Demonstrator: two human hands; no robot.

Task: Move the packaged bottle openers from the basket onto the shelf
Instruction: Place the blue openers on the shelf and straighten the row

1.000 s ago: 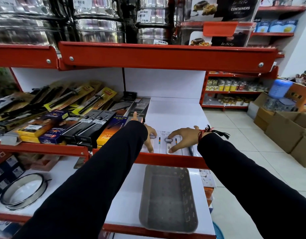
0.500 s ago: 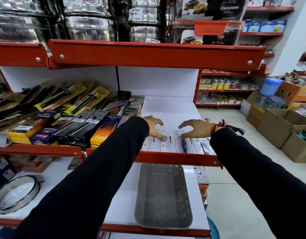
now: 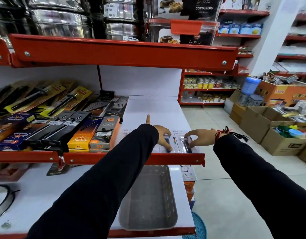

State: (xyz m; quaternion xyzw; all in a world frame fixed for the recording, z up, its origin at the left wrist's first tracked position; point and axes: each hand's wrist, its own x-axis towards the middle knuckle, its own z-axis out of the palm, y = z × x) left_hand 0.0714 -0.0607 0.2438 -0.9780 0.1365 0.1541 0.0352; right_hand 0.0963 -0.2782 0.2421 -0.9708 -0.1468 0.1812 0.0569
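Several packaged bottle openers point(image 3: 176, 140) lie flat in a row at the front right of the white middle shelf point(image 3: 154, 109). My left hand point(image 3: 163, 135) rests on the left ones, fingers spread, one fingertip near the red shelf lip. My right hand point(image 3: 198, 137) is curled over the rightmost packaged opener point(image 3: 186, 144), thumb and fingers pinching it. The grey perforated basket point(image 3: 148, 204) sits on the lower shelf below my arms; nothing shows inside it.
Boxed lighters point(image 3: 104, 131) and carded tools point(image 3: 45, 99) crowd the shelf left of the openers. Steel pots point(image 3: 62, 19) stand on the shelf above. Cardboard boxes point(image 3: 276, 128) line the tiled aisle at right. A blue stool point(image 3: 198, 226) stands below the shelf corner.
Both hands have slid to the right along the shelf front, spreading the packages out. My right hand went from lying flat to curling over the rightmost package.
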